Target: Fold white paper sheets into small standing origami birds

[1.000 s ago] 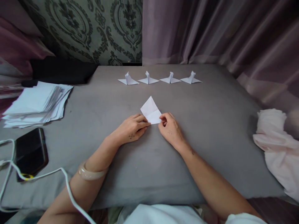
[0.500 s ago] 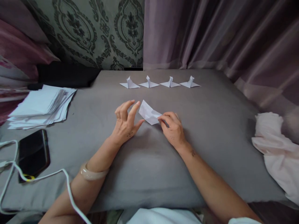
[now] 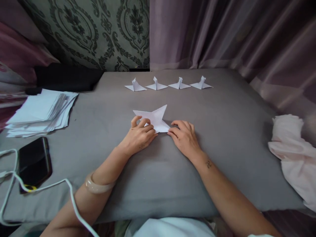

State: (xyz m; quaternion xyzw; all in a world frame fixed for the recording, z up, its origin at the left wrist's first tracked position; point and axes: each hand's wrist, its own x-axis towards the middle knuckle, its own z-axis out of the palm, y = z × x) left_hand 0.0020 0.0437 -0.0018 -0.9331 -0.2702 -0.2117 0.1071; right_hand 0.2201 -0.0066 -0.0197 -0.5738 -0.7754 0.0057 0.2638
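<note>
A white sheet of paper (image 3: 154,118), partly folded with pointed corners spread outward, lies between my hands at the middle of the table. My left hand (image 3: 142,133) grips its near left edge with curled fingers, hiding that corner. At the near right corner, my right hand (image 3: 184,135) pinches the tip between thumb and fingers. Beyond the sheet, several folded paper figures stand in a row, among them a left one (image 3: 135,85) and a right one (image 3: 201,83), each with flat wings and an upright middle.
A stack of white paper (image 3: 40,113) lies at the left on the grey cloth-covered table (image 3: 234,148). Nearer are a black phone (image 3: 34,161) and a white cable (image 3: 56,182) crossing by my left forearm. Pale pink cloth (image 3: 291,151) is bunched at the right edge.
The paper has been spread out wider and lowered toward the table. My left hand, open and apart from it before, now grips its left side. My right hand still pinches the right corner.
</note>
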